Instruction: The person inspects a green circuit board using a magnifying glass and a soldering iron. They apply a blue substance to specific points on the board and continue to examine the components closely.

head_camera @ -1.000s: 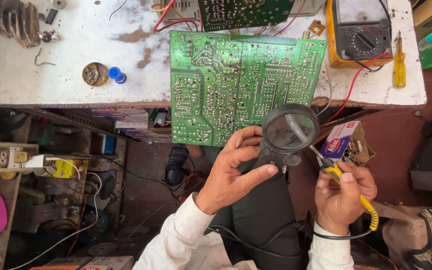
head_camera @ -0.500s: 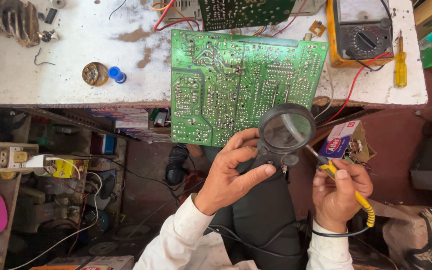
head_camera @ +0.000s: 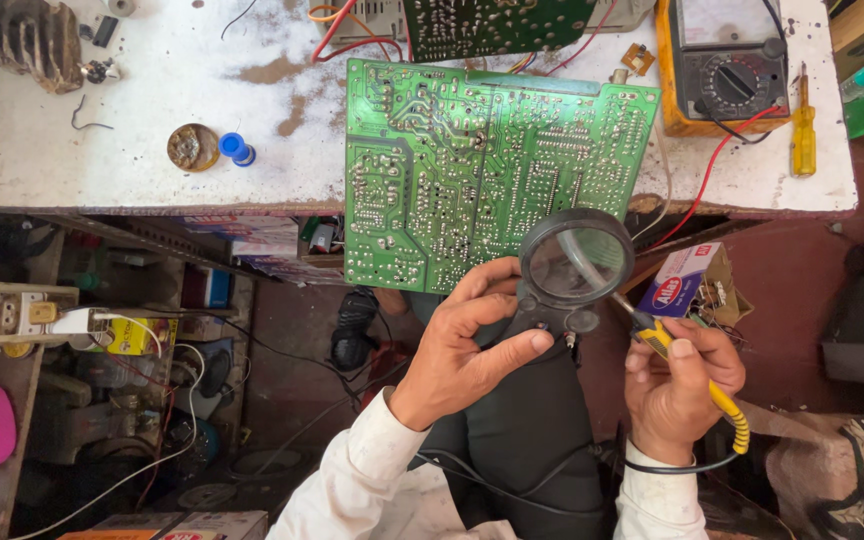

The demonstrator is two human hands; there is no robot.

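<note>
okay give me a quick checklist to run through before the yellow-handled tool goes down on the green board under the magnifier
1. Magnifying glass held: ok, the left hand pinches it at its base.
2. Lens over the green circuit board: ok, it overlaps the board's lower right corner.
3. Yellow-handled tool gripped: ok, the right hand holds it like a pen.
4. Tip at the board: cannot tell, the tip goes behind the lens edge.
5. Board resting steady: not ok, its near edge overhangs the white table.
6. Meter leads out of the way: ok, the red lead runs right of the lens.
</note>
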